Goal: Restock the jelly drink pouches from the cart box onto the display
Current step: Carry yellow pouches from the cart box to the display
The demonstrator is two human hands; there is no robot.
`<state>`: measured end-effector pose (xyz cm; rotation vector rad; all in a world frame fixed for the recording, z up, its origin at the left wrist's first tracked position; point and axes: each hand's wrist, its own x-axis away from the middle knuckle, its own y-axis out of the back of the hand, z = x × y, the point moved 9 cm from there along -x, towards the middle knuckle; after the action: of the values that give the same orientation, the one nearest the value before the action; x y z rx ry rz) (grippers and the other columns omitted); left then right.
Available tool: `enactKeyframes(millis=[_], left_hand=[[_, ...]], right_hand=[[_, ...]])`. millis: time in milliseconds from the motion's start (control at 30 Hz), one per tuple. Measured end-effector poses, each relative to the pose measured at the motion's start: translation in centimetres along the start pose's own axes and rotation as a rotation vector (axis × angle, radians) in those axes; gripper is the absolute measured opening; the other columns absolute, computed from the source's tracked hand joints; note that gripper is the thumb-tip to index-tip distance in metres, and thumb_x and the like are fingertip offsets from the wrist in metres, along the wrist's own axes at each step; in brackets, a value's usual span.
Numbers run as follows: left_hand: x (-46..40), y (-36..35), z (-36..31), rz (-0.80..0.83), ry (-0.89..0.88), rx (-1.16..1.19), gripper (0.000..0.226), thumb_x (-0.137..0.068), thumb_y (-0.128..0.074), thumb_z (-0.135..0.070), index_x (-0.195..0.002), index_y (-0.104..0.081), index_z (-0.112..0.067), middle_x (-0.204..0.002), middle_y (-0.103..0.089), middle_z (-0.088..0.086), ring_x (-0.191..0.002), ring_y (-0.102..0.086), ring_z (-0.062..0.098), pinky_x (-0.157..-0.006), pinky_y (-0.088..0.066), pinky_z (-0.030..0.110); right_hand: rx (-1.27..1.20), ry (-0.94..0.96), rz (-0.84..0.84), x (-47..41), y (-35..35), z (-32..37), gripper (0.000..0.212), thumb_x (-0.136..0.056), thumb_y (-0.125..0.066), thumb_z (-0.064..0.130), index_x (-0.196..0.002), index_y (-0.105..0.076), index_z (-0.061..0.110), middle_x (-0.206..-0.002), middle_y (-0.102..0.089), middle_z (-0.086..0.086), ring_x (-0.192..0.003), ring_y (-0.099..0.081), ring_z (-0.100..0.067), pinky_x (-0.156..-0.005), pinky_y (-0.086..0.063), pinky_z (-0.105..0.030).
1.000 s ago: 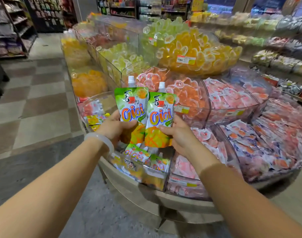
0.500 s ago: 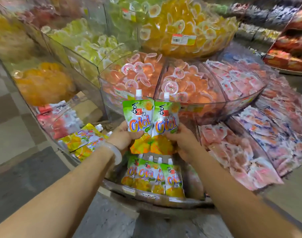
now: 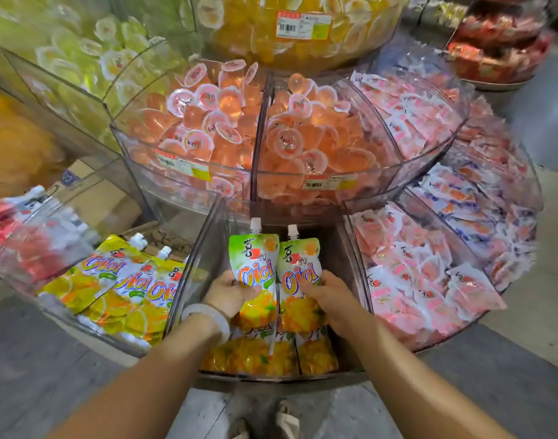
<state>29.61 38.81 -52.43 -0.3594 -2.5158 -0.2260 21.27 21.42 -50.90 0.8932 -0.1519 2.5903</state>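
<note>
Head view: yellow pouches [image 3: 113, 286] left, pink packets [image 3: 410, 280] right.

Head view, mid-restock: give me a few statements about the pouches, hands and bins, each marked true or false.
1. Each hand holds one green jelly drink pouch. True: left hand grips the left pouch, right hand the right pouch.
2. The held pouches hang spout-down. False: both white caps point up.
3. The clear bin under the hands has no pouches in it. False: pouches already lie at its front.
4. Yellow pouches lie in the compartment to the left. True.
5. The bins directly behind hold orange jelly cups. True.
</note>
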Motion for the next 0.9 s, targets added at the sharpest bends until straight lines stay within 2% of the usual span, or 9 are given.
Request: enactKeyframes(millis=[200, 267, 300, 367, 433, 533, 600, 667, 900], left_hand=[[-1.0, 1.1, 1.0, -0.062, 0.05, 0.009, 0.037, -0.08, -0.066, 0.008, -0.116, -0.057, 0.005, -0.12, -0.062, 0.018, -0.098, -0.056, 0.022, -0.097, -0.044, 0.037], [-1.1, 1.2, 1.2, -0.082, 0.077, 0.029, 0.035, -0.08, -0.065, 0.009, -0.113, -0.057, 0.002, -0.116, -0.062, 0.017, -0.099, -0.057, 0.024, -0.095, -0.044, 0.036], [-1.2, 1.1, 1.3, -0.077, 0.089, 0.037, 0.034, -0.08, -0.066, 0.009, -0.111, -0.057, -0.001, -0.118, -0.062, 0.019, -0.101, -0.059, 0.027, -0.097, -0.045, 0.038], [-1.4, 0.7, 1.3, -0.055, 0.103, 0.05, 0.032, -0.079, -0.067, 0.008, -0.107, -0.056, -0.004, -0.12, -0.062, 0.021, -0.105, -0.06, 0.032, -0.1, -0.045, 0.045], [-1.5, 0.4, 1.1, -0.038, 0.109, 0.057, 0.029, -0.08, -0.067, 0.007, -0.102, -0.055, -0.006, -0.118, -0.063, 0.02, -0.102, -0.06, 0.03, -0.098, -0.046, 0.043], [-1.7, 0.2, 1.0, -0.027, 0.116, 0.073, 0.027, -0.08, -0.067, 0.006, -0.1, -0.056, -0.008, -0.116, -0.064, 0.019, -0.104, -0.061, 0.032, -0.097, -0.046, 0.043], [-1.6, 0.2, 1.1, -0.027, 0.138, 0.084, 0.024, -0.08, -0.067, 0.006, -0.095, -0.057, -0.011, -0.112, -0.065, 0.018, -0.102, -0.061, 0.033, -0.096, -0.047, 0.043], [-1.7, 0.2, 1.4, -0.021, 0.16, 0.109, 0.025, -0.08, -0.067, 0.007, -0.097, -0.058, -0.01, -0.11, -0.065, 0.017, -0.102, -0.062, 0.035, -0.095, -0.048, 0.047], [-1.8, -0.5, 2.9, 0.006, 0.214, 0.091, 0.032, -0.078, -0.067, 0.008, -0.108, -0.058, -0.002, -0.103, -0.067, 0.022, -0.096, -0.064, 0.039, -0.088, -0.051, 0.056]], right_hand=[[0.05, -0.147, 0.006, -1.2, 0.0, -2.7, 0.022, -0.088, -0.063, 0.009, -0.11, -0.058, 0.008, -0.11, -0.065, -0.013, -0.097, -0.063, -0.026, -0.085, -0.054, -0.04], [0.084, -0.248, 0.026, -1.3, -0.2, -4.4, 0.032, -0.088, -0.064, 0.013, -0.117, -0.059, 0.002, -0.116, -0.065, -0.015, -0.103, -0.063, -0.028, -0.094, -0.051, -0.044], [0.178, -0.284, 0.031, -1.2, -0.2, -4.9, 0.038, -0.087, -0.065, 0.017, -0.121, -0.058, 0.001, -0.118, -0.065, -0.015, -0.103, -0.062, -0.027, -0.095, -0.05, -0.042], [0.65, -0.274, 0.079, -0.8, 0.0, -5.0, 0.045, -0.089, -0.063, 0.028, -0.125, -0.055, 0.002, -0.125, -0.061, -0.013, -0.108, -0.06, -0.025, -0.093, -0.049, -0.034], [1.07, -0.107, 0.1, -0.7, -0.3, -3.9, 0.056, -0.09, -0.06, 0.031, -0.136, -0.041, 0.006, -0.139, -0.049, -0.012, -0.124, -0.051, -0.027, -0.102, -0.043, -0.032], [1.285, 0.124, 0.246, -0.3, -2.4, -4.0, 0.091, -0.082, -0.068, 0.039, -0.15, -0.011, 0.016, -0.157, -0.013, -0.01, -0.144, -0.018, -0.029, -0.116, -0.025, -0.04], [1.499, 0.179, 0.403, -0.3, -3.4, -5.7, 0.094, -0.085, -0.062, 0.046, -0.152, 0.002, 0.025, -0.16, 0.012, -0.004, -0.147, 0.009, -0.026, -0.12, -0.006, -0.045], [1.59, 0.163, 0.483, -0.8, -3.4, -6.8, 0.092, -0.088, -0.058, 0.045, -0.151, 0.006, 0.026, -0.158, 0.02, -0.003, -0.146, 0.018, -0.024, -0.119, 0.0, -0.047], [1.564, 0.103, 0.576, -0.7, -3.9, -6.6, 0.097, -0.082, -0.069, 0.035, -0.152, -0.003, 0.025, -0.16, 0.01, -0.003, -0.147, 0.008, -0.028, -0.118, -0.01, -0.052]])
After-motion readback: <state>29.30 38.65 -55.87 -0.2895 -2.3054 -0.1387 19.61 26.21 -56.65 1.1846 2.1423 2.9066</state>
